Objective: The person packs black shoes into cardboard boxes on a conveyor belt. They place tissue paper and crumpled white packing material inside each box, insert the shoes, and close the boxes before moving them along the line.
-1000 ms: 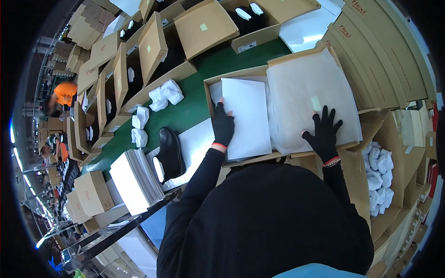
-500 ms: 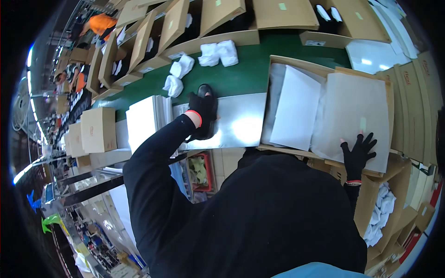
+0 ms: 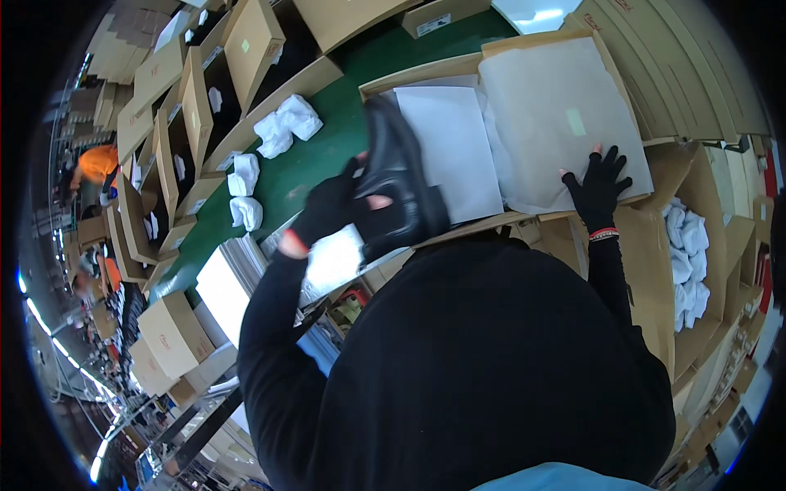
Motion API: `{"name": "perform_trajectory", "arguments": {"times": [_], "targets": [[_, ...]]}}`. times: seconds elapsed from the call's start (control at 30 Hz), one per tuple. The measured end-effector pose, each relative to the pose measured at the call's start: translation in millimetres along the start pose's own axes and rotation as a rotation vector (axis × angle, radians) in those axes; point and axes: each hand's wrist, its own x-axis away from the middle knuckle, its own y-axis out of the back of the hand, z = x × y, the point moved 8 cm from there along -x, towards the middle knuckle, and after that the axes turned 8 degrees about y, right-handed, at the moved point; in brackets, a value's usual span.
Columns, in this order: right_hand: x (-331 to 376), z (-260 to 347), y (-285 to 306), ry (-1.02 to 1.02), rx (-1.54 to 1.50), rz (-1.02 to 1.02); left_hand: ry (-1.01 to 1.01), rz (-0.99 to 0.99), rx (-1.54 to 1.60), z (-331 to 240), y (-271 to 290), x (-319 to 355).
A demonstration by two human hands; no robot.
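Your left hand [image 3: 332,209] clamps black shoe [image 3: 399,184], long axis toward box [image 3: 458,69]. Right hand [image 3: 600,182] flat, fingers spread, on paper [image 3: 557,114].

left hand [image 3: 327,209] gripping, right hand [image 3: 600,186] splayed flat
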Motion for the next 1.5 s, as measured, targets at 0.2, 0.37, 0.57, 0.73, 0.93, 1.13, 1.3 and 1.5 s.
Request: {"name": "perform_trajectory", "arguments": {"times": [0.2, 0.37, 0.57, 0.73, 0.93, 1.13, 1.3, 1.5], "targets": [[6, 3, 6, 0.043, -0.061, -0.067, -0.141, 0.059, -0.290, -68, -101, -95], [10, 6, 8, 0.055, -0.127, -0.080, -0.311, -0.240, -0.548, -77, -151, -117], [11, 9, 25, 0.119, -0.229, -0.267, -0.287, -0.563, -0.270, -63, -74, -67], [3, 52, 63, 0.196, -0.484, -0.300, -0.096, -1.015, -0.134, 64, 25, 23], [5, 141, 108, 0.443, -0.571, -0.383, 0.265, -1.126, -0.305, 242, 75, 104], [9, 214, 139, 0.504, -0.625, -0.180, 0.785, -1.151, -0.372, 355, 86, 113], [36, 245, 195, 0.682, -0.689, -0.320, 0.588, -0.940, -0.186, 367, 78, 80], [39, 285, 182, 0.739, -1.138, 0.174, -0.306, -0.383, -0.109, 123, 51, 80]]}}
